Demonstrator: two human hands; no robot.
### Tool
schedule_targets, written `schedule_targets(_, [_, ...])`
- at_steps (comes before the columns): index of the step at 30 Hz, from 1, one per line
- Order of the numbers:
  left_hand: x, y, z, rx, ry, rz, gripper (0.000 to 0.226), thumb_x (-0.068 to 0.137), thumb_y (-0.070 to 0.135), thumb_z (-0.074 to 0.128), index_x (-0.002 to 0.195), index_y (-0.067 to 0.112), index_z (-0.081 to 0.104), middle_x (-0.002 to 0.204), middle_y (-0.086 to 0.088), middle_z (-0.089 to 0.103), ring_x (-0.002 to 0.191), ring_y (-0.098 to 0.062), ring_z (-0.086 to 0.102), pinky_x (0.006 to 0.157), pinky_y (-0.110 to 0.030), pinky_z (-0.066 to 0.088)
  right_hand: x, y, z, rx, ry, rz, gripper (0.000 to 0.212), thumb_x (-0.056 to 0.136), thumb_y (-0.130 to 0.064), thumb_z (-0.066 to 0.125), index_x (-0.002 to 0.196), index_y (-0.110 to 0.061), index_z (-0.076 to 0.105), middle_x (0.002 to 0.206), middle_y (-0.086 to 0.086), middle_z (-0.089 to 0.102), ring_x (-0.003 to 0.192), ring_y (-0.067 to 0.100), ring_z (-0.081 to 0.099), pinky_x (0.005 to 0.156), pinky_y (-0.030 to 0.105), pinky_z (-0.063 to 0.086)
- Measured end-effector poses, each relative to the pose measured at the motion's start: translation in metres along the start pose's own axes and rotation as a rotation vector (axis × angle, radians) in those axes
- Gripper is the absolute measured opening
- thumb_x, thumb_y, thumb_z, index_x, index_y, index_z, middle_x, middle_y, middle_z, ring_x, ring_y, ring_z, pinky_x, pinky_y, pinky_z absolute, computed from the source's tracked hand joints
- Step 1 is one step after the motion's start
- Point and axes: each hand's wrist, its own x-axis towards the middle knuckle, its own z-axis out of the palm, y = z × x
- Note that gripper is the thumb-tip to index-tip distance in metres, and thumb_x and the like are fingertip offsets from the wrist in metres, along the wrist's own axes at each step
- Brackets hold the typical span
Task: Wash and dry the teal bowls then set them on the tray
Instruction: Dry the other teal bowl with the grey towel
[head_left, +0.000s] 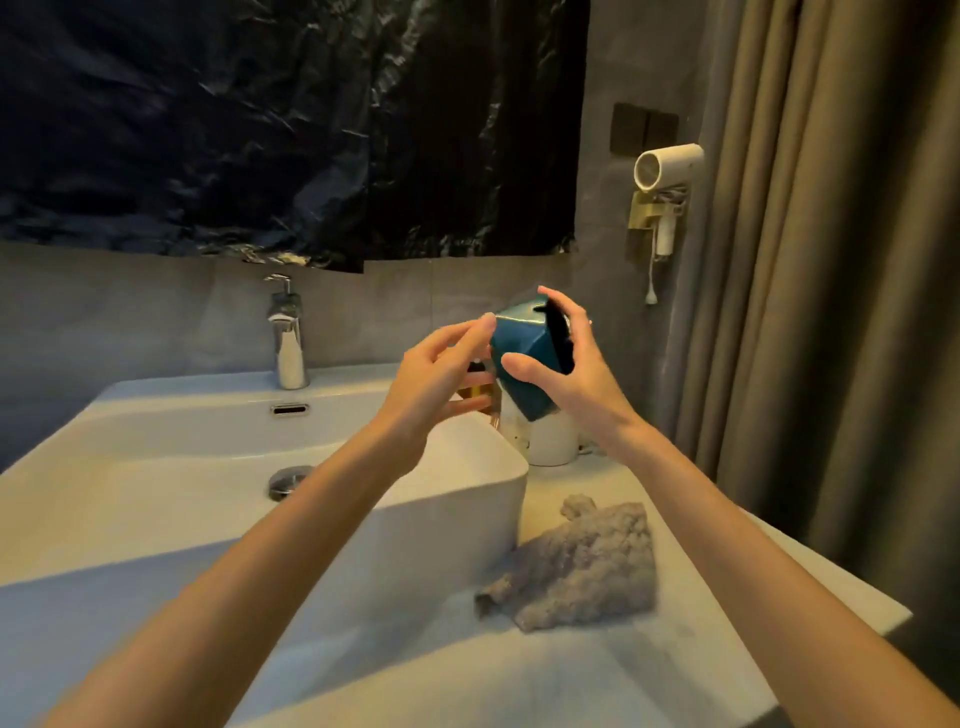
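Holding teal bowl (524, 345) aloft, tipped on its side, mouth toward 3 o'clock, above the far right corner of the sink (441, 545). Right hand (582, 369) grips it: thumb on the faceted outer wall at the bowl's 7 o'clock, fingers (563, 307) curled over the rim at 1 o'clock. Left hand (436, 382) at the bowl's 9 o'clock, fingers spread, loosely bent; index tip touching or just beside the upper left edge, cannot tell which. Grey cloth (582, 561) crumpled on bench (623, 675), 5 o'clock of the bowl.
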Motion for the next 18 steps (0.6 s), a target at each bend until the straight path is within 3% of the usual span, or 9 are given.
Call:
schedule_targets(3, [-0.023, 0.012, -0.048, 0.062, 0.052, -0.006, 0.047, 0.082, 0.051, 0.059, 0.120, 0.023, 0.061, 0.111, 0.002, 0.068, 0.098, -0.015, 0.067, 0.078, -0.030, 0.057, 0.004, -0.016, 0.041, -0.089, -0.056, -0.098, 0.082, 0.069, -0.053, 0.068, 0.139, -0.044, 0.026, 0.139, -0.009, 0.037, 0.122, 0.008, 0.041, 0.095, 0.020, 0.041])
schedule_targets(9, [-0.088, 0.030, -0.137, 0.241, 0.311, -0.037, 0.063, 0.064, 0.054, 0.067, 0.118, 0.022, 0.059, 0.106, 0.004, 0.068, 0.091, -0.010, 0.069, 0.073, -0.025, 0.058, -0.002, -0.057, 0.141, -0.046, -0.281, -0.237, 0.080, 0.065, -0.057, 0.072, 0.130, -0.058, 0.026, 0.134, -0.009, 0.039, 0.123, 0.015, 0.042, 0.102, 0.042, 0.046])
schedule_targets(14, [-0.158, 0.039, -0.203, 0.383, 0.547, -0.086, 0.058, 0.060, 0.058, 0.070, 0.106, 0.024, 0.059, 0.100, 0.008, 0.068, 0.088, -0.006, 0.068, 0.073, -0.026, 0.057, -0.022, -0.098, 0.223, 0.043, -0.486, -0.329, 0.084, 0.063, -0.053, 0.077, 0.132, -0.056, 0.029, 0.128, -0.008, 0.042, 0.123, 0.016, 0.040, 0.103, 0.042, 0.044])
schedule_targets(18, [-0.216, 0.042, -0.242, 0.450, 0.706, -0.140, 0.065, 0.057, 0.059, 0.069, 0.104, 0.015, 0.057, 0.098, 0.000, 0.070, 0.087, -0.013, 0.070, 0.081, -0.036, 0.057, -0.054, -0.126, 0.277, 0.109, -0.655, -0.385, 0.082, 0.064, -0.046, 0.078, 0.131, -0.056, 0.030, 0.123, -0.007, 0.043, 0.121, 0.015, 0.040, 0.102, 0.039, 0.043])
